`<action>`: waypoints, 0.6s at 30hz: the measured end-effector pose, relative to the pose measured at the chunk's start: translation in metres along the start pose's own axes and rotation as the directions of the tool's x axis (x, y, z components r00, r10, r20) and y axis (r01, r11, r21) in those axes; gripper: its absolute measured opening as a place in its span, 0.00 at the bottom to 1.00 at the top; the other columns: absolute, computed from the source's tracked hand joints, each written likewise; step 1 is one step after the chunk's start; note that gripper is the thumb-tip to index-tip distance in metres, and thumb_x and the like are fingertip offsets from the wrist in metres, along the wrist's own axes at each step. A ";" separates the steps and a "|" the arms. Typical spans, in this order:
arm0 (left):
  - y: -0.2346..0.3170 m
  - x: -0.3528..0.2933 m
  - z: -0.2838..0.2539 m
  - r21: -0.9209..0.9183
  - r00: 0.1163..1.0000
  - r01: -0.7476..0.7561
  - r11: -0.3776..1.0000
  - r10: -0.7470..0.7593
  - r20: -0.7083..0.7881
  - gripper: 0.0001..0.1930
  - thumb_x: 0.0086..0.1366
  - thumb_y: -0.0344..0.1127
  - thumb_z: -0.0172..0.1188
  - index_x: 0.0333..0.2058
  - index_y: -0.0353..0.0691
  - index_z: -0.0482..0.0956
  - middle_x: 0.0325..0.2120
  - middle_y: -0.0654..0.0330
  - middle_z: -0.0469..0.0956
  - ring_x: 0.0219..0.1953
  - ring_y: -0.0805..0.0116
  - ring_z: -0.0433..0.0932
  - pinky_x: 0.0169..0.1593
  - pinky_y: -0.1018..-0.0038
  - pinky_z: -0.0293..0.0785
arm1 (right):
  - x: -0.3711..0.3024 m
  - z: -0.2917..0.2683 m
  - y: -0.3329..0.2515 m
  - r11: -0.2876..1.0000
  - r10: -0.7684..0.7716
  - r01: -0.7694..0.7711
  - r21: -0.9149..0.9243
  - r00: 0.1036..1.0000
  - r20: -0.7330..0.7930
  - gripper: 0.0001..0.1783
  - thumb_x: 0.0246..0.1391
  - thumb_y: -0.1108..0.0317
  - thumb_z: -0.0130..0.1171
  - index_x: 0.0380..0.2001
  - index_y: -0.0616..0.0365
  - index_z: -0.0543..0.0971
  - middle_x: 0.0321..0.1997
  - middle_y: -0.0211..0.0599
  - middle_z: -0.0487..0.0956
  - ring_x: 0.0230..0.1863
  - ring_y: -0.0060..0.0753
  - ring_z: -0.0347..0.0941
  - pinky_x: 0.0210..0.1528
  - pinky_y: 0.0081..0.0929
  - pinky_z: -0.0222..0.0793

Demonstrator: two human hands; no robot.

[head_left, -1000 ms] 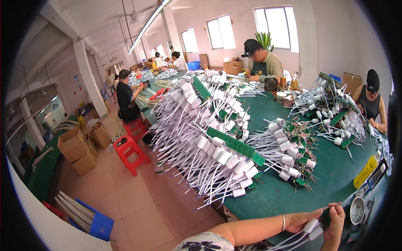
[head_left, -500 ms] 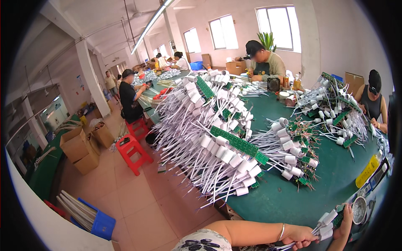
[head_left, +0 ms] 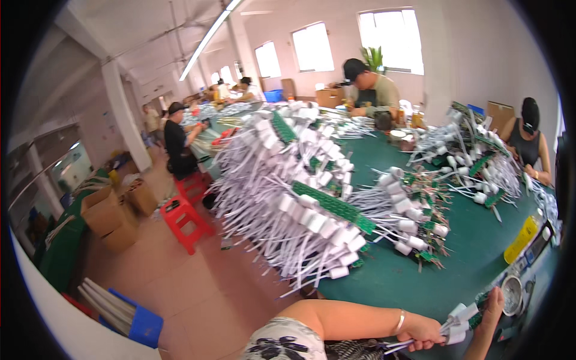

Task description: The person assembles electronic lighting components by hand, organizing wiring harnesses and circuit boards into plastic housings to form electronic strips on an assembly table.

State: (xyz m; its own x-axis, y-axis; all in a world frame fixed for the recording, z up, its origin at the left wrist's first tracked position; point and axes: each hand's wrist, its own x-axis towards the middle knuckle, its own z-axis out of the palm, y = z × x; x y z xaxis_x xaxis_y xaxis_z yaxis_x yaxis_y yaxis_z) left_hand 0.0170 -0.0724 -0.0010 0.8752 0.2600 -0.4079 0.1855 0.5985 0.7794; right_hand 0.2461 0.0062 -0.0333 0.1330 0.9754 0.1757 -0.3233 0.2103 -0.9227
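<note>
At the lower right, my left hand [head_left: 422, 331] is closed around a bunch of white cables [head_left: 396, 346]. White cylindrical caps [head_left: 459, 323] on their ends stick out past the fingers. Beyond the caps is a green circuit board strip [head_left: 477, 316], partly hidden. My right hand [head_left: 494, 305] is closed at that board, with its fingers mostly turned from view. A large heap of similar white cables with caps [head_left: 276, 210] covers the table's left edge, and a long green circuit board [head_left: 333, 206] lies across it.
A metal bowl [head_left: 512, 289] stands beside my right hand, near a yellow bottle [head_left: 522, 241]. Smaller cable piles [head_left: 401, 210] lie on the green table [head_left: 414, 287]. Co-workers sit around it, one in a black cap [head_left: 373, 90]. Red stools [head_left: 185, 225] stand on the floor at left.
The whole picture has shifted slightly and is blurred. Both hands stay at the board and cables, with the caps a little farther left in the picture.
</note>
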 end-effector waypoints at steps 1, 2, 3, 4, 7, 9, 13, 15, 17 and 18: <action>0.001 -0.005 0.001 -0.016 1.000 0.007 1.000 -0.007 -0.009 0.06 0.67 0.44 0.46 0.37 0.51 0.65 0.13 0.74 0.56 0.10 0.84 0.50 0.15 0.80 0.49 | -0.004 0.012 -0.008 0.996 -0.012 0.011 -0.088 1.000 -0.006 0.13 0.60 0.62 0.51 0.21 0.48 0.66 0.18 0.17 0.61 0.19 0.09 0.56 0.20 0.12 0.49; 0.000 -0.011 0.002 -0.044 1.000 0.000 0.999 -0.001 -0.007 0.06 0.67 0.44 0.45 0.37 0.51 0.65 0.13 0.74 0.56 0.10 0.84 0.50 0.15 0.81 0.49 | -0.002 0.007 -0.012 0.988 -0.005 0.014 -0.154 0.998 0.057 0.14 0.60 0.62 0.51 0.20 0.48 0.65 0.18 0.17 0.61 0.19 0.08 0.55 0.20 0.12 0.47; 0.000 -0.018 0.001 -0.070 1.000 0.002 0.998 -0.002 -0.002 0.06 0.68 0.44 0.45 0.37 0.51 0.65 0.13 0.74 0.55 0.10 0.84 0.50 0.15 0.81 0.48 | -0.003 0.011 -0.013 0.993 -0.003 0.009 -0.116 0.999 0.051 0.14 0.59 0.62 0.53 0.20 0.48 0.65 0.18 0.17 0.62 0.18 0.08 0.54 0.18 0.12 0.46; 0.002 -0.028 0.001 -0.066 1.000 -0.006 0.998 0.006 0.004 0.06 0.68 0.44 0.45 0.37 0.51 0.65 0.13 0.74 0.55 0.11 0.84 0.50 0.15 0.81 0.48 | -0.006 0.028 -0.018 0.999 0.019 -0.022 -0.046 0.998 -0.060 0.15 0.59 0.61 0.53 0.19 0.49 0.65 0.15 0.18 0.60 0.13 0.09 0.52 0.13 0.15 0.44; 0.012 -0.052 -0.005 0.017 0.999 0.044 0.999 -0.045 0.016 0.07 0.67 0.45 0.46 0.37 0.51 0.66 0.14 0.74 0.56 0.11 0.84 0.50 0.15 0.81 0.47 | -0.009 0.018 -0.024 0.972 0.086 -0.066 0.227 0.993 -0.082 0.16 0.60 0.59 0.51 0.19 0.47 0.65 0.11 0.17 0.58 0.08 0.11 0.47 0.09 0.16 0.41; 0.030 -0.078 -0.004 0.198 0.979 0.206 0.958 -0.199 -0.054 0.09 0.67 0.44 0.47 0.42 0.50 0.68 0.17 0.75 0.57 0.13 0.86 0.51 0.15 0.84 0.49 | -0.009 0.016 -0.025 0.959 0.096 -0.015 0.282 0.957 -0.275 0.17 0.60 0.58 0.52 0.18 0.47 0.64 0.11 0.18 0.57 0.07 0.13 0.46 0.08 0.16 0.40; 0.099 -0.129 -0.010 0.499 0.961 0.270 0.823 -0.203 -0.186 0.09 0.64 0.40 0.50 0.42 0.47 0.71 0.21 0.73 0.63 0.19 0.85 0.59 0.19 0.84 0.56 | -0.029 0.022 -0.014 0.985 0.147 -0.132 0.110 0.979 -0.145 0.17 0.58 0.60 0.54 0.17 0.48 0.64 0.11 0.18 0.57 0.08 0.11 0.49 0.09 0.16 0.44; 0.130 -0.145 -0.028 0.696 0.957 0.271 0.665 -0.106 -0.271 0.16 0.63 0.35 0.49 0.48 0.39 0.71 0.27 0.67 0.71 0.29 0.80 0.65 0.33 0.78 0.65 | -0.038 0.030 0.006 0.966 0.243 -0.226 0.124 0.958 -0.149 0.17 0.57 0.62 0.54 0.17 0.49 0.65 0.11 0.20 0.58 0.09 0.12 0.52 0.09 0.15 0.45; 0.165 -0.166 -0.041 0.925 0.959 0.118 0.361 0.201 -0.201 0.18 0.62 0.33 0.48 0.51 0.40 0.69 0.35 0.59 0.75 0.37 0.72 0.71 0.43 0.70 0.68 | -0.039 0.036 0.010 0.959 0.283 -0.278 0.060 0.951 -0.126 0.16 0.57 0.62 0.55 0.18 0.52 0.66 0.12 0.22 0.61 0.12 0.14 0.55 0.13 0.16 0.50; 0.182 -0.176 -0.052 0.920 0.877 0.351 0.173 0.284 -0.388 0.16 0.63 0.36 0.48 0.49 0.40 0.70 0.36 0.54 0.76 0.39 0.64 0.74 0.45 0.68 0.69 | -0.038 0.038 0.009 0.960 0.280 -0.278 0.031 0.957 -0.081 0.15 0.57 0.62 0.55 0.18 0.54 0.67 0.13 0.23 0.62 0.13 0.14 0.56 0.14 0.16 0.52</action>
State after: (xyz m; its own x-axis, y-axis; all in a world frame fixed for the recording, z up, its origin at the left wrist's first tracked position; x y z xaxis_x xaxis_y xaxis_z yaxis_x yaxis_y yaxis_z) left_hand -0.1267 0.0301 0.1876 0.6471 0.6915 -0.3211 0.7503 -0.5027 0.4293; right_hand 0.2027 -0.0268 -0.0351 0.1127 0.9866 -0.1182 -0.3765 -0.0677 -0.9239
